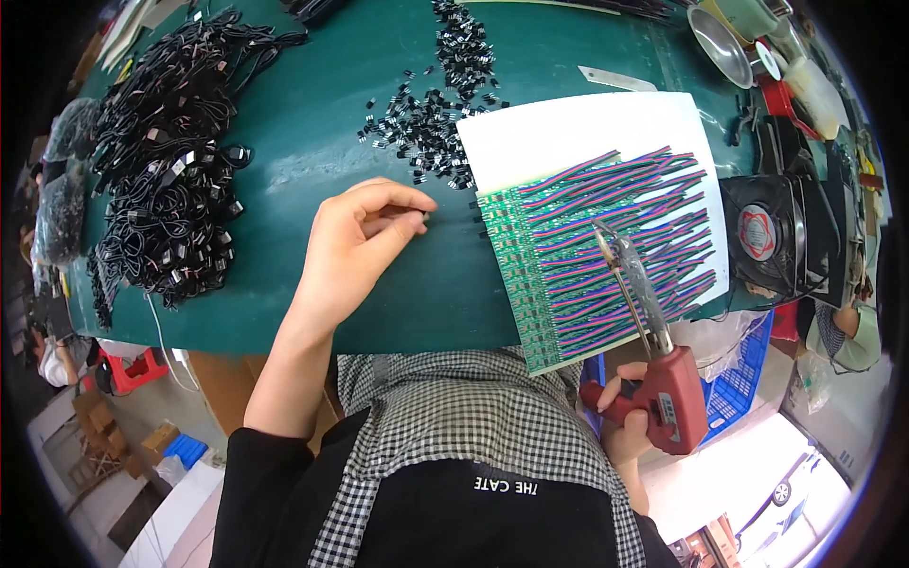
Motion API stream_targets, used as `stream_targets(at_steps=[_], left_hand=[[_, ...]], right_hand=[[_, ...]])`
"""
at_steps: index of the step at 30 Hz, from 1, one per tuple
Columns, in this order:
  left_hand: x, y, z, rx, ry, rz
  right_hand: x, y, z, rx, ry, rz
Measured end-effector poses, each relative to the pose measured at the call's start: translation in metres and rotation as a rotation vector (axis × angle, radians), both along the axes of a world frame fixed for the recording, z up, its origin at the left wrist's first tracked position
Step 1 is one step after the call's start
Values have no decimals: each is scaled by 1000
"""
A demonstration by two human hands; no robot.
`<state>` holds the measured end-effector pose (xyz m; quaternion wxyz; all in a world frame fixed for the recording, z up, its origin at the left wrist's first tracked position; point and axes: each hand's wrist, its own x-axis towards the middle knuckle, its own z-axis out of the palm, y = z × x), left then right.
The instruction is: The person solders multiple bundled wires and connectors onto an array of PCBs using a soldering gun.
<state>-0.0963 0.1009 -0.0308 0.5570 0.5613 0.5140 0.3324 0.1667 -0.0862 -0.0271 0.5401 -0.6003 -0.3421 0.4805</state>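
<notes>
My left hand (352, 248) hovers over the green table with thumb and forefinger pinched. A tiny dark bit shows at the fingertips, too small to name. Ahead of it spreads a heap of small black connectors (423, 128) with pale pins. My right hand (627, 417) grips a soldering gun (677, 402) by its red handle, below the table's front edge. Its metal tip points up and away, above a row of coloured wires (606, 284). Those wires run from a green circuit board panel (524, 284), which lies on a white sheet (578, 133) right of my left hand.
Bundled black cables (166, 189) cover the table's left side. A cutter blade (617, 79) lies toward the back right, near a metal bowl (720, 47). A black fan (760, 232) stands at the right edge. Beneath it is a blue crate (739, 379).
</notes>
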Motion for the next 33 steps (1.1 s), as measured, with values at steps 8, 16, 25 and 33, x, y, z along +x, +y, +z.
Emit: stream_targets(at_steps=[8, 16, 25, 33], left_hand=[[20, -17, -8, -282, -313, 92], [30, -25, -11, -303, -378, 101], [36, -32, -10, -365, -564, 180], [51, -44, 12, -285, -407, 22]], right_hand=[[-4, 6, 0, -49, 56, 33], [-8, 14, 6, -123, 41, 45], [-6, 17, 2, -90, 44, 83], [-10, 18, 10, -97, 182, 43]])
